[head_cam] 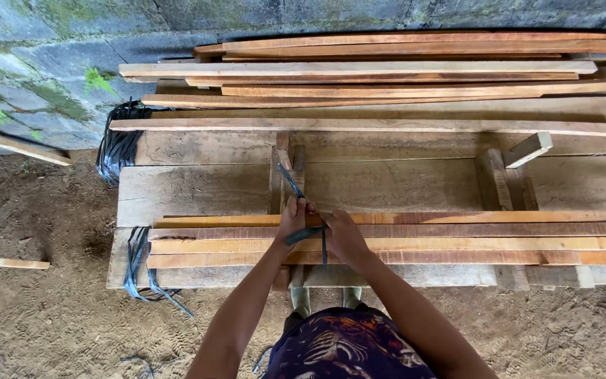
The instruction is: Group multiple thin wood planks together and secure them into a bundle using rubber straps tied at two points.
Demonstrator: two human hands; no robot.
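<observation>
head view: both hands meet over the slats (457, 238) on the bench (198, 189). left hand (293, 219) and right hand (341, 235) each pinch the dark strap (303, 235), fingers closed. step looks like knotting; tightening wants opposed pulls.

Black strap (308, 234), orange-tan wood slats (457, 242), navy patterned shirt (345, 347).

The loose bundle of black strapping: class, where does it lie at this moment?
In the head view, the bundle of black strapping lies upper left, on the dirt by the stone wall, touching the left end of the wide planks.
</observation>
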